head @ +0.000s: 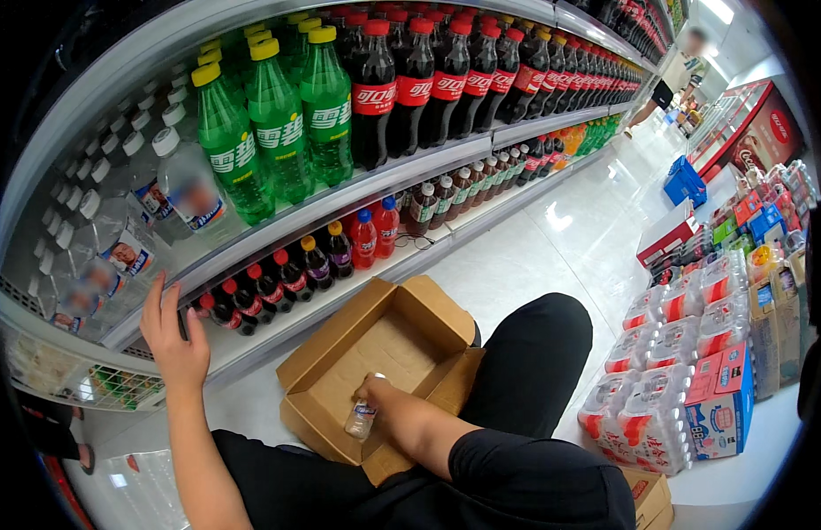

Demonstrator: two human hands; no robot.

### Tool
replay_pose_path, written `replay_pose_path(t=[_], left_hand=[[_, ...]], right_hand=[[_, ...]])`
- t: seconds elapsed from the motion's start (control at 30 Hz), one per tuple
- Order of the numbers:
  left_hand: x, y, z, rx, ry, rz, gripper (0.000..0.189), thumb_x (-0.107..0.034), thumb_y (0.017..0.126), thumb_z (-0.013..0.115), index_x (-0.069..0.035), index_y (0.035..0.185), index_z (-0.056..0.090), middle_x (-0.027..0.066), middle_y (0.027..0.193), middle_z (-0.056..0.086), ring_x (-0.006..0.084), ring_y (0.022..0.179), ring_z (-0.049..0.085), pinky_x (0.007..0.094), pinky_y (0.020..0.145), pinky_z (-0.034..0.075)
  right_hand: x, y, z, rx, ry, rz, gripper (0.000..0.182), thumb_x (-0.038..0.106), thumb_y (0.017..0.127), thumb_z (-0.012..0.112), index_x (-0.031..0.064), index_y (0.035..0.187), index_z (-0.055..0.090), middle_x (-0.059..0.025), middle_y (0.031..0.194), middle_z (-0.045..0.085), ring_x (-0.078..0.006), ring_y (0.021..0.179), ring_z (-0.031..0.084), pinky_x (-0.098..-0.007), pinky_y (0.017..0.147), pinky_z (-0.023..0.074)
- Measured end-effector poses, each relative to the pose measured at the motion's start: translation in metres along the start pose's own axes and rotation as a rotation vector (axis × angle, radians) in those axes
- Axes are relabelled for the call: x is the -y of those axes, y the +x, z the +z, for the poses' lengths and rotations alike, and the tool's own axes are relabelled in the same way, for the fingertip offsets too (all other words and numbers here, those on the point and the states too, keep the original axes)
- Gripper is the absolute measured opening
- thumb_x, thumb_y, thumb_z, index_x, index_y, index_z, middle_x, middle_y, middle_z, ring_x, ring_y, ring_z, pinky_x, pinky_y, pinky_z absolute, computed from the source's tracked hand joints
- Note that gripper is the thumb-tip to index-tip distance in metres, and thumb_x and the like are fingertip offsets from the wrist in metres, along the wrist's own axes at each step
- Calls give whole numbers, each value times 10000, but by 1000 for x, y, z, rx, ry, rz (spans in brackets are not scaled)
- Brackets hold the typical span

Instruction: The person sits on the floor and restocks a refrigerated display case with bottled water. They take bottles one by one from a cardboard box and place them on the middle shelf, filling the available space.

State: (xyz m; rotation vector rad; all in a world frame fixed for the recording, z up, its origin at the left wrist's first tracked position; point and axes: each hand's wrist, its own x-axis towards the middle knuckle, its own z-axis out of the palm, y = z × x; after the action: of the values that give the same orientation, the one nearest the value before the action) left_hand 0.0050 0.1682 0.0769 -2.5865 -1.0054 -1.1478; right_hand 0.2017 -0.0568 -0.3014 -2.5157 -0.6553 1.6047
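Note:
An open cardboard box (pixel 384 331) lies on the floor before my knees. Inside it, my right hand (pixel 374 391) grips a small clear plastic bottle (pixel 361 419) with a white cap, near the box's lower side. My left hand (pixel 178 331) is raised at the front edge of the store shelf (pixel 304 215), fingers apart, holding nothing. Just beyond its fingertips stand clear white-capped bottles (pixel 125 248). Green Sprite bottles (pixel 271 132) and Coca-Cola bottles (pixel 374 99) share that shelf. Smaller cola bottles (pixel 248 301) and red Fanta bottles (pixel 364 242) line the lower shelf.
Shrink-wrapped bottle packs (pixel 655 397) and a pink and blue carton (pixel 720 404) stack up at the right. A blue basket (pixel 685 182) is farther down the aisle, with a person (pixel 678 73) beyond. Another person's feet (pixel 86 457) show at left, near a wire rack (pixel 119 387).

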Motion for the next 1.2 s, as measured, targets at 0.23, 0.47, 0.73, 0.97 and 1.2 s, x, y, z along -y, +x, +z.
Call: replay_pose_path(t=[0.23,0.47,0.73,0.97,1.2], left_hand=[[-3,1,-2,10,-27,-5,442,-23,886,649,-21,1328,639,171,1534,552,393,1389,516,483,1164,374],[-6,4,0,16,-68,13,433,-24,896,637,-14,1328,632,182,1538,543,408,1383,513,494,1166,371],[-3,0,1,31,-84,24,432,-26,881,660,-4,1312,632,187,1544,533,418,1382,502,506,1159,378],[-8,-2,-1,105,-166,25,414,-63,889,670,8,1295,638,195,1516,552,432,1350,529,522,1131,410],[-17,2,-14,107,-282,214,518,-382,1007,601,18,1334,640,228,1443,598,453,1266,581,530,1082,445]], right_hand=[[-26,65,12,307,178,109,399,247,795,822,15,1114,762,-173,1047,791,-308,904,784,-430,755,636],[9,29,-16,147,-60,-270,372,168,772,817,-10,1096,781,-210,1037,786,-364,863,776,-478,725,646],[95,-44,-85,388,66,-439,406,116,752,760,115,1135,626,-124,872,691,-275,652,704,-483,497,579],[145,-188,-166,201,200,-749,393,166,841,764,112,1191,592,-143,973,709,-316,781,722,-437,613,591],[196,-285,-189,-655,331,-1343,415,148,842,810,53,1222,672,-193,1167,695,-372,1138,653,-420,974,527]])
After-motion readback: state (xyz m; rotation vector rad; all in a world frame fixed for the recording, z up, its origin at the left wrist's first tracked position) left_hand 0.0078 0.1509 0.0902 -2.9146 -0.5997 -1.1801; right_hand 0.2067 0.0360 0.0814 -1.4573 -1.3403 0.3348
